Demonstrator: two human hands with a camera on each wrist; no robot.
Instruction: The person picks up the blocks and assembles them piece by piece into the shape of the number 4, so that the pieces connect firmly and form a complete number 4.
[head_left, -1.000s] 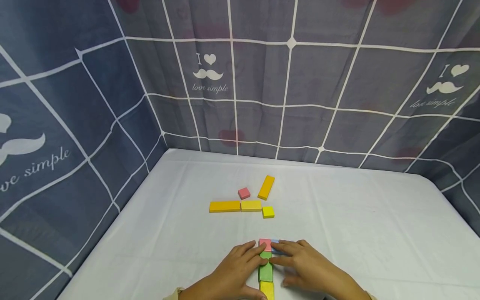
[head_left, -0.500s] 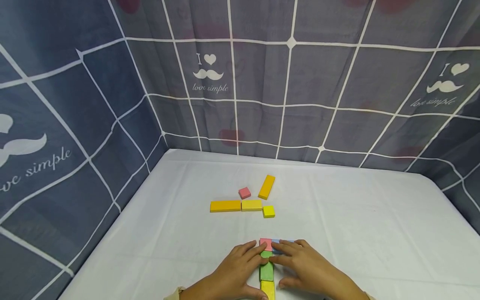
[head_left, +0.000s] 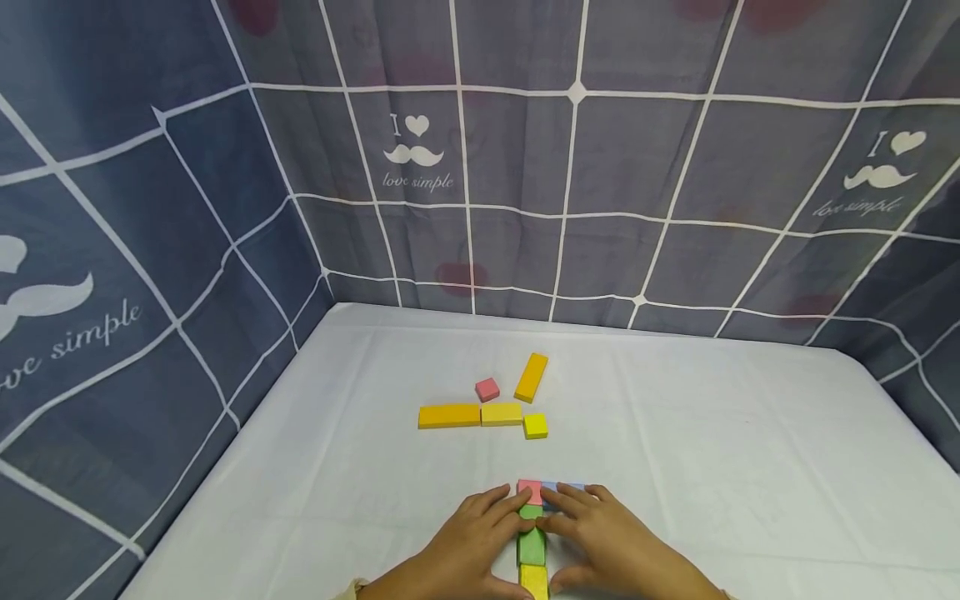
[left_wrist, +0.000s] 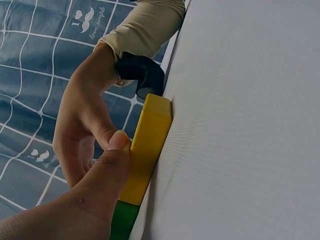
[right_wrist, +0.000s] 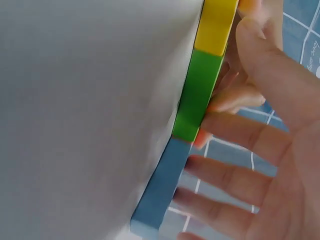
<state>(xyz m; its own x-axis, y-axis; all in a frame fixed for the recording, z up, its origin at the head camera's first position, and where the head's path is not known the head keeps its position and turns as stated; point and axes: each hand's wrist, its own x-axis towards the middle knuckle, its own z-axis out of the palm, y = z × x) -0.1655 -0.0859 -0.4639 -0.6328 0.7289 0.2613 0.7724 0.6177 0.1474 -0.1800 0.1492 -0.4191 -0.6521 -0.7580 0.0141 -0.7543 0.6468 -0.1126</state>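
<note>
A row of wooden blocks runs toward the front edge of the head view: a red block [head_left: 528, 490], a green section [head_left: 532, 547] and a yellow block [head_left: 533, 581]. A blue block [right_wrist: 162, 185] extends to the right from the red one, partly hidden under fingers in the head view. My left hand [head_left: 471, 542] rests along the row's left side, fingertips at the red and green blocks, thumb by the yellow one. Along the other side lies my right hand [head_left: 611, 542]. Its fairly straight fingers touch the blue and green blocks, and its thumb is beside the yellow block.
Farther back on the white tablecloth [head_left: 712, 442] lie a long orange block [head_left: 448, 416], a pale yellow block [head_left: 501, 414], a small yellow block [head_left: 536, 426], a small red block [head_left: 487, 389] and a slanted orange block [head_left: 531, 377]. Patterned curtains [head_left: 517, 167] rise behind.
My right thumb has moved inward and toward the front, up beside the yellow block. My left hand stays nearly still, and the blocks keep their arrangement. The head view shifts slightly.
</note>
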